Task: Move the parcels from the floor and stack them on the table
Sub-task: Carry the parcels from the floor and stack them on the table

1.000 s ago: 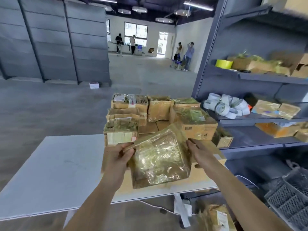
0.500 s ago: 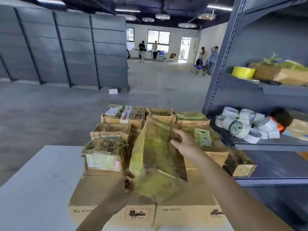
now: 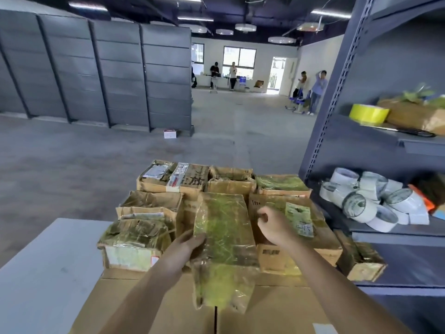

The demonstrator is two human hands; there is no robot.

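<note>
Parcel (image 3: 224, 247), a flat oblong packet wrapped in glossy yellow-green tape over brown card, lies lengthwise among the stacked parcels on the table (image 3: 43, 273), its near end overhanging a large flat carton (image 3: 156, 307). The left hand (image 3: 190, 245) grips its left edge, thumb on top. The right hand (image 3: 271, 222) hovers loosely curled just beside its right edge, holding nothing. About eight other taped parcels surround it. One yellow tape roll (image 3: 368, 113) and a heap of white tape rolls (image 3: 375, 201) sit on the shelving at right.
</note>
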